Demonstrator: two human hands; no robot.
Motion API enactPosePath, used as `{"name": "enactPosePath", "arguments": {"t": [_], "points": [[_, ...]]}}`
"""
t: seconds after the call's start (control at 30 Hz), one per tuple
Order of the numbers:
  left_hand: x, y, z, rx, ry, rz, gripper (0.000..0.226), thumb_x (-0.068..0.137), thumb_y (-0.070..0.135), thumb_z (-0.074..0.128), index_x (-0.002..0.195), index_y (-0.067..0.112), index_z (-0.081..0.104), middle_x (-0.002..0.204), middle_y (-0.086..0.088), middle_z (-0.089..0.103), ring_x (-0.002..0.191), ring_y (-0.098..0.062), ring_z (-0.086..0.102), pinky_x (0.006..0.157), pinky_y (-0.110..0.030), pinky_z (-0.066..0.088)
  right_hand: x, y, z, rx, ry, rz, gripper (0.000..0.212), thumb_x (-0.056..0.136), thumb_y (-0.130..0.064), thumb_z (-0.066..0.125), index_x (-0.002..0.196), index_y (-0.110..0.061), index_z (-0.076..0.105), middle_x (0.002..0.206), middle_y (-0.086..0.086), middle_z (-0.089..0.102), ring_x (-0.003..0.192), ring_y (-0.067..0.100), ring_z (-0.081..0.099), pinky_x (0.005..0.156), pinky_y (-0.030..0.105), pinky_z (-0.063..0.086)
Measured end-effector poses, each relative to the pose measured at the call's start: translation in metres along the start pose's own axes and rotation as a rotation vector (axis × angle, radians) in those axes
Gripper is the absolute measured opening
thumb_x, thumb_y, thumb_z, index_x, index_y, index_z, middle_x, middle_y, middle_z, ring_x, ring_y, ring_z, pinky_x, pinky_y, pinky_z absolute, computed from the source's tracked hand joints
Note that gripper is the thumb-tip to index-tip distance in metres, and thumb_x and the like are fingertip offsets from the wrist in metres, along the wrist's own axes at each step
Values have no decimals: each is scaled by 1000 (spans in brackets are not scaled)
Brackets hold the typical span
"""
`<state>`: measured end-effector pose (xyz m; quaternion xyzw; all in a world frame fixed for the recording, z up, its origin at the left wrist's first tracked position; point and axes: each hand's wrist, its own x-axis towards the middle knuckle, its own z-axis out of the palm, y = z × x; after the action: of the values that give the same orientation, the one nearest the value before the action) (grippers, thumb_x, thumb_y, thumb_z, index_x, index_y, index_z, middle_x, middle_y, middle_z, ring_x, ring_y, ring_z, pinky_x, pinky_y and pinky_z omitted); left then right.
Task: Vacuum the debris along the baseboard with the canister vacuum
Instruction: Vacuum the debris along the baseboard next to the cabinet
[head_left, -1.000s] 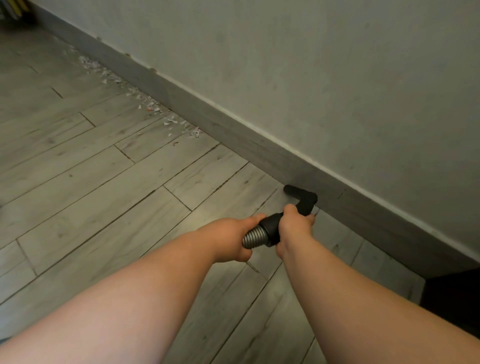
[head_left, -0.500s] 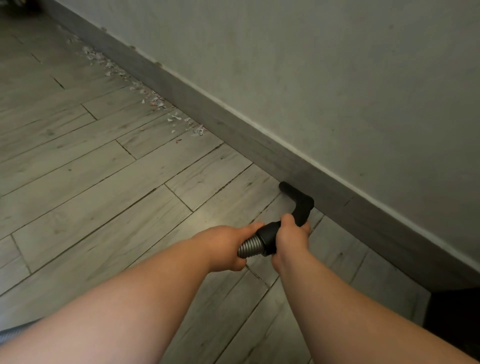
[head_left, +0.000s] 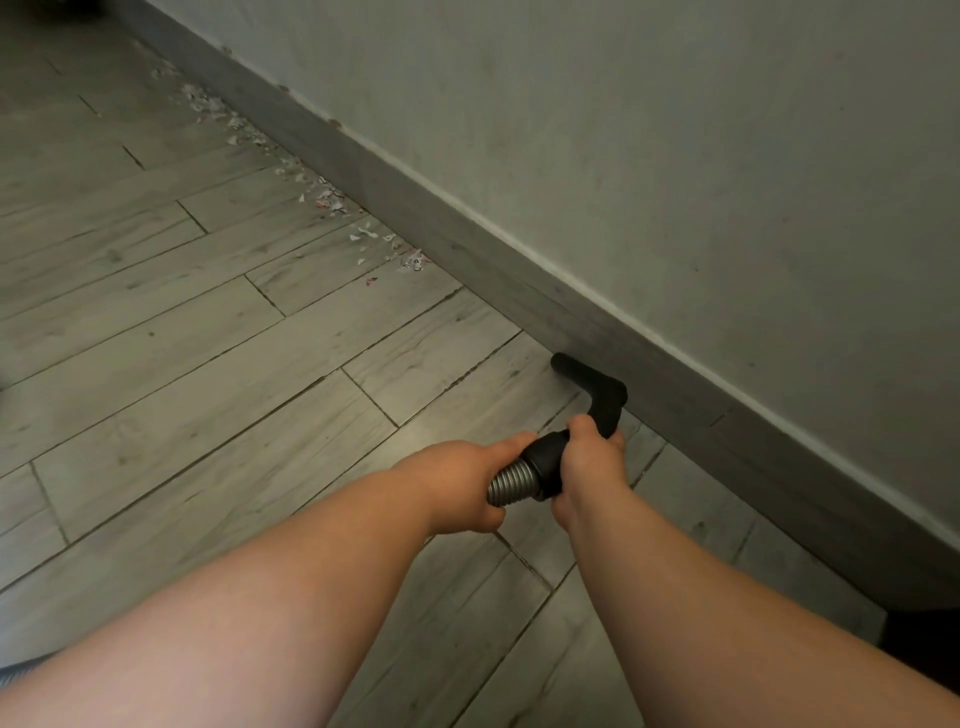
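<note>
A black angled vacuum nozzle (head_left: 589, 379) lies low against the grey baseboard (head_left: 467, 228), its tip pointing left along the wall. My right hand (head_left: 589, 470) grips the black cuff behind the nozzle. My left hand (head_left: 460, 483) holds the ribbed silver hose (head_left: 511, 480) just behind that cuff. A trail of small white and pink paper scraps (head_left: 332, 200) runs along the baseboard farther left, apart from the nozzle tip. The canister itself is out of view.
Grey wood-look floor planks (head_left: 182, 338) spread to the left. A grey wall (head_left: 675, 156) rises above the baseboard. A bit of hose (head_left: 21, 673) shows at the bottom left edge. A dark object (head_left: 924, 639) sits at the lower right.
The nozzle has slid a little left along the baseboard with both hands on it, and the scraps appear closer as my view moves forward.
</note>
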<state>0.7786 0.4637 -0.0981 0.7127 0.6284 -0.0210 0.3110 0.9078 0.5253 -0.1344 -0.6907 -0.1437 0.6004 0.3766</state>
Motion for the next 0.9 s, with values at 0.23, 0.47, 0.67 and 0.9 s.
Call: {"name": "enactPosePath", "arguments": {"t": [0.23, 0.47, 0.67, 0.9], "points": [[7, -10, 11, 87, 7, 10, 91, 86, 28, 59, 148, 44, -5, 100, -3, 60, 83, -19, 57, 72, -32, 50, 7, 10, 0, -6, -31, -4, 59, 96, -25, 51, 148, -41, 28, 107, 8, 58, 91, 31, 63, 81, 51, 57], [18, -31, 4, 27, 45, -24, 93, 85, 30, 61, 148, 45, -5, 102, -1, 61, 83, -17, 57, 71, -29, 48, 16, 1, 26, -39, -84, -16, 59, 95, -23, 51, 147, -41, 29, 109, 10, 59, 90, 32, 64, 82, 54, 56], [27, -51, -10, 5, 73, -76, 92, 86, 32, 60, 149, 44, -6, 107, -3, 61, 87, -19, 58, 74, -28, 48, 23, -12, 61, -108, -124, -14, 63, 94, -24, 52, 148, -42, 26, 117, 11, 58, 92, 33, 63, 85, 58, 54], [38, -75, -27, -23, 102, -112, 92, 86, 32, 60, 150, 42, -6, 101, 0, 57, 82, -16, 54, 73, -27, 47, 31, -23, 98, -162, -157, -3, 57, 95, -24, 51, 146, -38, 30, 105, 10, 58, 88, 31, 62, 81, 52, 56]]}}
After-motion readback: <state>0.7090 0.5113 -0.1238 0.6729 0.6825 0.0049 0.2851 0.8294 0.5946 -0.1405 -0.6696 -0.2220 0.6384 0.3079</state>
